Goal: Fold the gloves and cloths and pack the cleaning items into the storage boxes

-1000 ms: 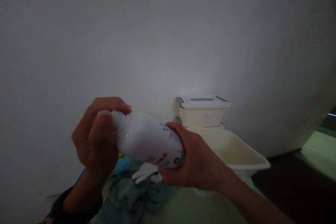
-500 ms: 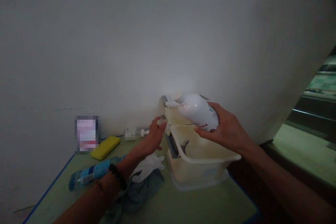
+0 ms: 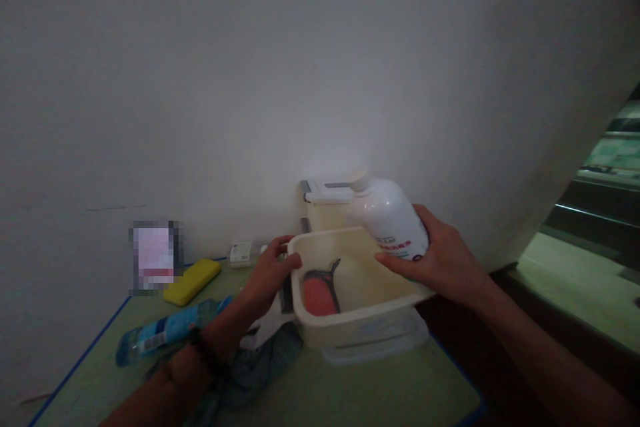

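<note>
My right hand (image 3: 440, 260) grips a white bottle (image 3: 387, 217) with a printed label, tilted with its neck pointing up and left over the far side of a cream plastic tub (image 3: 350, 327). My left hand (image 3: 267, 273) holds the tub's left rim, fingers curled over the edge. Inside the tub lies a red brush with a dark frame (image 3: 320, 290). The tub rests on a clear lid (image 3: 380, 350) on the green table (image 3: 380, 393).
A lidded cream container (image 3: 325, 203) stands behind the tub at the wall. On the table's left lie a blue-labelled bottle (image 3: 165, 333), a yellow sponge (image 3: 193, 281), a small white bottle (image 3: 241, 252), a white glove (image 3: 263, 330) and a grey cloth (image 3: 260, 367). A dark counter edge runs at right.
My left hand left the bottle's cap, reached across and took the tub's left rim. My right hand carried the bottle to the right over the tub. The view dropped toward the table.
</note>
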`<state>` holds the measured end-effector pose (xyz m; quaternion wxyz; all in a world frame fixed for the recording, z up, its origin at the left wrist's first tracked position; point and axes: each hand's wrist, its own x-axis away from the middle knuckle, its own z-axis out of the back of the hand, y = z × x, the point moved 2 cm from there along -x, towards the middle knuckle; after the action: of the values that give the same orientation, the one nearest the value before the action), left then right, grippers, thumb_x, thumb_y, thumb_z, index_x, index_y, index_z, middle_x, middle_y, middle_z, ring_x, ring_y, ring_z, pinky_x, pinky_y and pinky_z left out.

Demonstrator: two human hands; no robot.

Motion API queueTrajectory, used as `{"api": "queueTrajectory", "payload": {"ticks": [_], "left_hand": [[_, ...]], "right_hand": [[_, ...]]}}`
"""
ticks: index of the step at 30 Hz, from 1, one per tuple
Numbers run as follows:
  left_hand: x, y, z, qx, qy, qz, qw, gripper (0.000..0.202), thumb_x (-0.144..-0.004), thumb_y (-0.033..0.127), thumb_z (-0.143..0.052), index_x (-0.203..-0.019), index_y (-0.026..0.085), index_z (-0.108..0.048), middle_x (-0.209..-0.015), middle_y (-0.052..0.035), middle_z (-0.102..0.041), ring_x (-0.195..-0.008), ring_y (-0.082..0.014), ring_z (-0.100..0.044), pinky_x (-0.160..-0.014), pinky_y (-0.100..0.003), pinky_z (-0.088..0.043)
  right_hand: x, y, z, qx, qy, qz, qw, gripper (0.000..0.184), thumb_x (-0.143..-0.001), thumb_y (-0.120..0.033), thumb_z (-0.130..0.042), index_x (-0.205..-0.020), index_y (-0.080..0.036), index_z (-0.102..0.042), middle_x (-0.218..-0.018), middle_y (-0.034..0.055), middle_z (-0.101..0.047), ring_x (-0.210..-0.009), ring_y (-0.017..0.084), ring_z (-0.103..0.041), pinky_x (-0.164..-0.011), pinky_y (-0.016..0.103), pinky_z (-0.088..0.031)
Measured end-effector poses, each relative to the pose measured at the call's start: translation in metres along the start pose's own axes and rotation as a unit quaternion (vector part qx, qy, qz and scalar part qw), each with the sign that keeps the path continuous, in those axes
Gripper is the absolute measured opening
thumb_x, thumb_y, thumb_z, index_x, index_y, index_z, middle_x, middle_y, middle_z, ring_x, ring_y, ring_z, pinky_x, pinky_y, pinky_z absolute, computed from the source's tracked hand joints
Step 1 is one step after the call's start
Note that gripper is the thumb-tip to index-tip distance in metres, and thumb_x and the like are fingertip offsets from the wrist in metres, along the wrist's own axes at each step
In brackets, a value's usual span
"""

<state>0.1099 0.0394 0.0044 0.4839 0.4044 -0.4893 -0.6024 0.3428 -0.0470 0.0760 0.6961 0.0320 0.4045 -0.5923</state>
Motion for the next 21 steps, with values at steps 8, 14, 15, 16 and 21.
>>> {"api": "queueTrajectory", "payload": {"ticks": [8,14,15,16,21], "left_hand": [[0.053,-0.008,0.091,-0.018,0.04,-0.022,0.999,0.051,-0.072,0.023,-0.051,-0.123,0.019,-0.051,-0.108,-0.0089,-0.069,-0.083,-0.0262,-0.068,-0.066,-0.038,-0.056],[0.069,-0.033,0.128,-0.087,0.026,-0.053,0.994,0.051,-0.073,0.022,-0.05,-0.123,0.023,-0.052,-0.116,-0.0078,-0.066,-0.096,-0.0285,-0.065,-0.078,-0.043,-0.055],[0.071,-0.037,0.133,-0.117,0.027,-0.061,0.991,0.051,-0.073,0.022,-0.05,-0.124,0.023,-0.051,-0.121,-0.0081,-0.063,-0.103,-0.0285,-0.063,-0.084,-0.044,-0.053],[0.073,-0.04,0.136,-0.153,0.025,-0.073,0.985,0.05,-0.074,0.023,-0.05,-0.124,0.022,-0.051,-0.124,-0.0087,-0.061,-0.108,-0.0281,-0.06,-0.089,-0.044,-0.05],[0.079,-0.026,0.141,-0.408,0.046,-0.204,0.889,0.04,-0.077,0.02,-0.052,-0.117,0.019,-0.053,-0.124,-0.0132,-0.055,-0.115,-0.028,-0.052,-0.097,-0.047,-0.044]], "right_hand": [[-0.003,-0.039,-0.03,-0.232,-0.119,-0.059,0.963,0.042,-0.06,-0.041,-0.075,-0.089,-0.021,-0.052,-0.077,0.0017,-0.066,-0.067,0.02,-0.063,-0.057,0.033,-0.052],[-0.004,-0.065,-0.083,-0.293,-0.245,-0.057,0.923,0.048,-0.059,-0.038,-0.077,-0.095,-0.02,-0.051,-0.082,0.0024,-0.066,-0.072,0.02,-0.063,-0.062,0.035,-0.053],[-0.004,-0.067,-0.091,-0.282,-0.255,-0.044,0.924,0.049,-0.059,-0.037,-0.077,-0.097,-0.019,-0.051,-0.084,0.003,-0.066,-0.073,0.02,-0.063,-0.064,0.035,-0.052],[-0.002,-0.068,-0.099,-0.271,-0.262,-0.032,0.926,0.051,-0.059,-0.037,-0.077,-0.099,-0.019,-0.051,-0.087,0.0037,-0.066,-0.076,0.021,-0.063,-0.066,0.036,-0.052],[0.005,-0.071,-0.128,-0.262,-0.289,-0.028,0.92,0.059,-0.059,-0.034,-0.078,-0.109,-0.02,-0.05,-0.097,0.0055,-0.066,-0.084,0.022,-0.064,-0.072,0.039,-0.051]]}}
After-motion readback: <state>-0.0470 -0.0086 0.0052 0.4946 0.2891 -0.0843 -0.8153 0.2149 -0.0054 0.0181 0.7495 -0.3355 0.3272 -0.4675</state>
